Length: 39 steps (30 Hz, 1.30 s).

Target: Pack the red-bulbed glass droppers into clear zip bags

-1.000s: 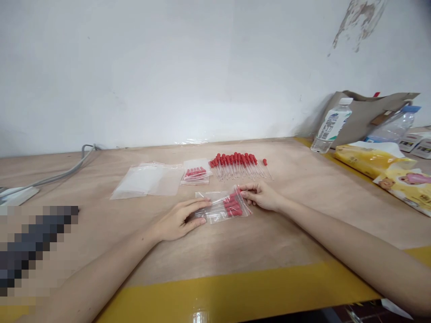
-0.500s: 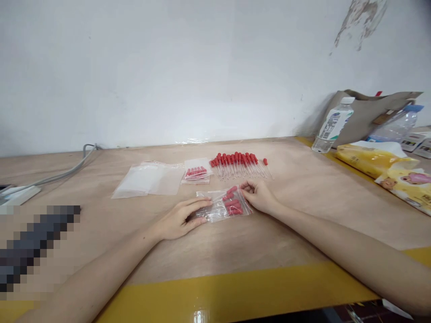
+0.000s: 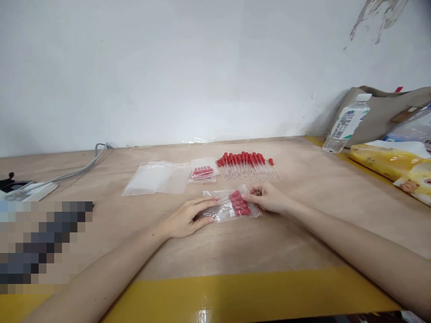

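Since 0.5 s ago the red bulbs [image 3: 240, 205] inside the clear bag [image 3: 224, 213] have drawn closer together, and the right hand [image 3: 256, 197] has brought its thumb farther over the bag's end. That hand pinches the zip end between thumb and fingers; the left hand [image 3: 204, 213] rests on the opposite end, thumb and fingers apart.

Just beyond the grip lie a pile of red-capped droppers [image 3: 244, 165] and a packed bag stack [image 3: 204, 172]; left of these, flat bags [image 3: 155, 177]. Well right of the grip are a bottle [image 3: 346, 123], yellow packs [image 3: 387, 160] and a grey-brown bag [image 3: 377, 107]; far left, a cable [image 3: 79, 171].

The bag lies between the hands, glossy and wrinkled, bulbs toward the right hand. Beneath is a brown tabletop [image 3: 215, 251], yellow-banded nearest the person; behind, a white wall [image 3: 168, 67].
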Each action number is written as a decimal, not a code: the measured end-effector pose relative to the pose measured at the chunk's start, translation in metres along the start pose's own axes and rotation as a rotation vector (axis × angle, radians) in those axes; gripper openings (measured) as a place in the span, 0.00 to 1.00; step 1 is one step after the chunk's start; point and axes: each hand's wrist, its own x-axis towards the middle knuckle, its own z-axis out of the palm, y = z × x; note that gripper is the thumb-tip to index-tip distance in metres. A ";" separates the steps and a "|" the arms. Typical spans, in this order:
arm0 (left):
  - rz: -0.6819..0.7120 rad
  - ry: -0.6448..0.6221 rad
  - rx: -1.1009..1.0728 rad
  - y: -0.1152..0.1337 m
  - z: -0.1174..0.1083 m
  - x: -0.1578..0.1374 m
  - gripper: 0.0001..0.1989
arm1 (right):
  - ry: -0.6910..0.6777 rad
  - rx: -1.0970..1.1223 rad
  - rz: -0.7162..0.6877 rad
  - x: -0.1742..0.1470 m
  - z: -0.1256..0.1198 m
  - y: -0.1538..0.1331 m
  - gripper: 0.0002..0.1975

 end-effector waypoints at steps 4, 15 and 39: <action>-0.008 0.104 0.020 0.001 0.001 -0.001 0.20 | -0.037 0.162 0.016 -0.004 0.000 -0.006 0.08; -0.570 0.491 0.409 -0.075 -0.021 -0.017 0.19 | 0.296 0.635 -0.095 0.059 0.001 -0.069 0.05; -0.583 0.736 0.357 -0.042 -0.040 -0.013 0.22 | 0.811 -0.733 0.034 0.050 -0.109 0.012 0.12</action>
